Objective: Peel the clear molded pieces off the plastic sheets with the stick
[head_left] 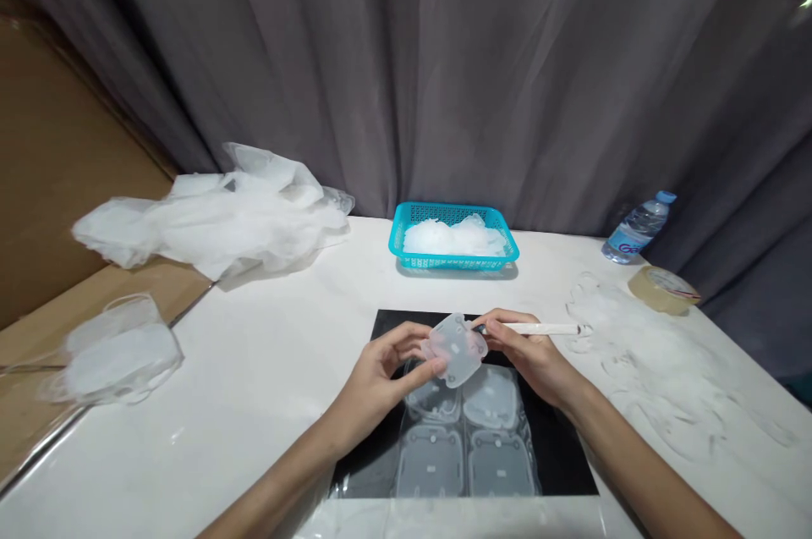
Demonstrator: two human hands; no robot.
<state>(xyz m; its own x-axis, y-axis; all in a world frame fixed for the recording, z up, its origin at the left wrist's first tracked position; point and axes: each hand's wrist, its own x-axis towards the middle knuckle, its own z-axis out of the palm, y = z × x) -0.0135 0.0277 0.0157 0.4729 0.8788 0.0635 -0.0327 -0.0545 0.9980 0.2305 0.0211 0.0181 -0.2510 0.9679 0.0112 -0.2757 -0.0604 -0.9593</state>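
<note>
My left hand [386,374] pinches a small translucent plastic piece [458,351] with notched edges between thumb and fingers. On its other side, my right hand [531,354] has its fingers closed round a slim white pen-like tool [539,328] with a dark front end; whether it is a pen or a craft knife I cannot tell. That dark end meets the right edge of the plastic piece. Below both hands lies a clear plastic sheet with several similar rounded-square pieces [431,464], resting on a black mat [564,459]. The hands partly cover the upper pieces.
A turquoise basket [453,263] of white translucent material stands at the back. White plastic bags [247,222] lie back left, and a clear-bagged stack [120,349] lies at left. At right are a water bottle [638,228], a tape roll [663,289] and loose plastic scraps [660,361].
</note>
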